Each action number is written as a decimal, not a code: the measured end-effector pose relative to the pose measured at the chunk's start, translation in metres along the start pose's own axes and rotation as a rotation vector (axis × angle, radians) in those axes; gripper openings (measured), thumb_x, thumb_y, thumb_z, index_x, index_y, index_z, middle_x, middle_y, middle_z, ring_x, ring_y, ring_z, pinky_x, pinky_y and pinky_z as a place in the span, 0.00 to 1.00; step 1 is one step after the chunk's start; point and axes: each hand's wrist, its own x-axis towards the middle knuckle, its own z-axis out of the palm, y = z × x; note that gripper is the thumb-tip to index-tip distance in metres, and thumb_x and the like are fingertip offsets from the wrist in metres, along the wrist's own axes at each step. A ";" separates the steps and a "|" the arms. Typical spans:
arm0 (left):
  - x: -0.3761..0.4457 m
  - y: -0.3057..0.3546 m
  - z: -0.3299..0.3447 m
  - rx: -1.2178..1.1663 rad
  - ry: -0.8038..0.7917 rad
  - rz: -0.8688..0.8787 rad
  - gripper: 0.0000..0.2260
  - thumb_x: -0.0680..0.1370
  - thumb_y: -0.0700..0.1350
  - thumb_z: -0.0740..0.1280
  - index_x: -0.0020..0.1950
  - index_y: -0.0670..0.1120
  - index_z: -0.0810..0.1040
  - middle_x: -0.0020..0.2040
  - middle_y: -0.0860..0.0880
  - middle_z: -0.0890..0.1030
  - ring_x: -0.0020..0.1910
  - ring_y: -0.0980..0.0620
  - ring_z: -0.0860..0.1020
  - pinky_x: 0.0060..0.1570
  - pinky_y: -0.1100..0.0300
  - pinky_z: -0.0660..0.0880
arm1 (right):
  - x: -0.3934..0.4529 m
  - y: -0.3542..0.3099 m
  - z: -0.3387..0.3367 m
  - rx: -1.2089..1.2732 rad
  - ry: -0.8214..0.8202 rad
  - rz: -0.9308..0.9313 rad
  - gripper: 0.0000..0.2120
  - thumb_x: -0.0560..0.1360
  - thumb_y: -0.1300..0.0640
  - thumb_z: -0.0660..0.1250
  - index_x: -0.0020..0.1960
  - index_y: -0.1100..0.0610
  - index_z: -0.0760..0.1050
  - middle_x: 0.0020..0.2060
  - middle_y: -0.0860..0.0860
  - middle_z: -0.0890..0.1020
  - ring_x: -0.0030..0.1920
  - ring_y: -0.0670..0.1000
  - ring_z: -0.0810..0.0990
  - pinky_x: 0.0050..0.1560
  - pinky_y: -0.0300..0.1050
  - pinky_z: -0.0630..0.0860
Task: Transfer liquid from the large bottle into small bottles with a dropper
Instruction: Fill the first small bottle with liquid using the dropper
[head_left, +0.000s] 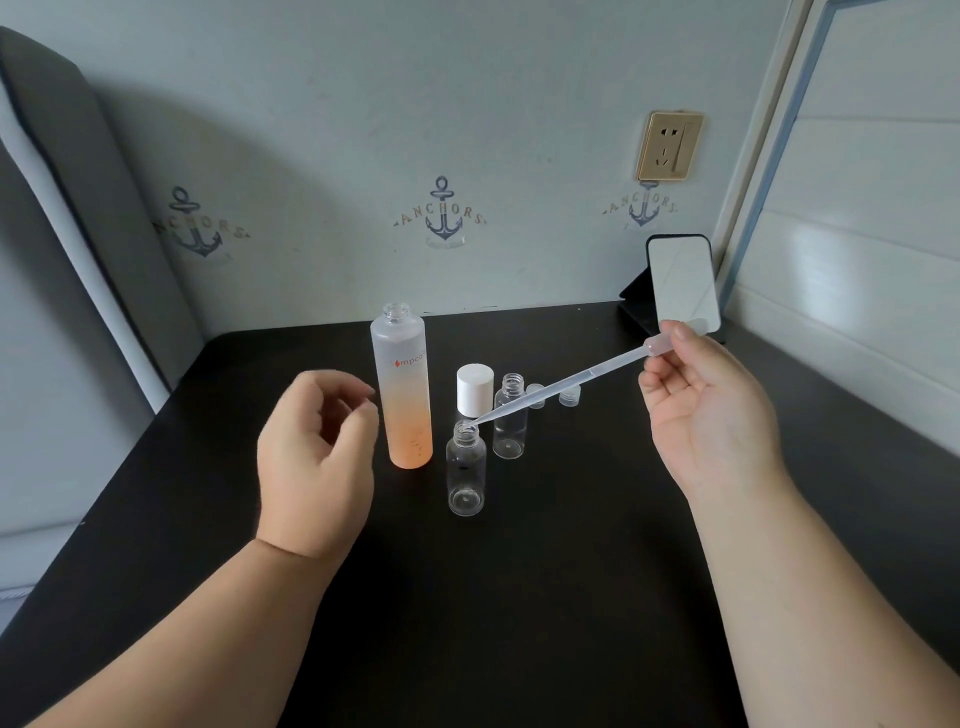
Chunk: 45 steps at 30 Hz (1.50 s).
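We hold the dropper (571, 383) in our right hand (711, 415), thumb and fingertips pinching its soft bulb at the far upper end, so the long stem slopes down and away from our fingers to the left. That high grip looks chosen so a squeeze can push the liquid out while our hand stays clear of the bottles. The tip sits at the open mouth of the near small bottle (466, 470); we cannot tell whether it is inside the neck or just at the rim. This bottle looks nearly empty, so we judge the filling has barely begun.

Our left hand (317, 457) hovers with fingers loosely curled, holding nothing, just beside the large bottle (402, 395), which stands uncapped a little beyond our fingertips, probably ready to steady it for the next draw. Its white cap (474, 389) stands just behind the near small bottle, out of the way. A second small bottle (509, 418), also open, waits under the dropper's stem, and two small caps (569, 396) lie behind it, between the bottles and our right fingers. All rest on the dark table (519, 597).
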 end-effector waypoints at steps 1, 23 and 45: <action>-0.003 0.002 0.000 0.003 -0.049 0.030 0.04 0.75 0.50 0.63 0.46 0.58 0.77 0.43 0.59 0.80 0.41 0.57 0.79 0.37 0.64 0.75 | 0.000 0.000 0.000 -0.001 -0.004 -0.002 0.06 0.74 0.60 0.72 0.41 0.56 0.87 0.36 0.50 0.84 0.37 0.47 0.81 0.43 0.38 0.78; -0.005 -0.005 0.017 0.226 -0.664 0.111 0.07 0.74 0.59 0.72 0.46 0.59 0.77 0.40 0.59 0.81 0.34 0.55 0.76 0.34 0.67 0.71 | -0.002 -0.007 0.001 -0.011 0.002 -0.045 0.04 0.79 0.64 0.69 0.51 0.61 0.82 0.36 0.51 0.82 0.37 0.47 0.79 0.43 0.37 0.77; -0.005 -0.008 0.021 0.232 -0.674 0.186 0.18 0.71 0.67 0.67 0.56 0.60 0.78 0.40 0.57 0.78 0.39 0.54 0.76 0.37 0.66 0.72 | -0.005 -0.007 0.004 -0.059 -0.045 -0.048 0.03 0.78 0.66 0.69 0.51 0.63 0.81 0.35 0.52 0.81 0.33 0.45 0.76 0.36 0.35 0.70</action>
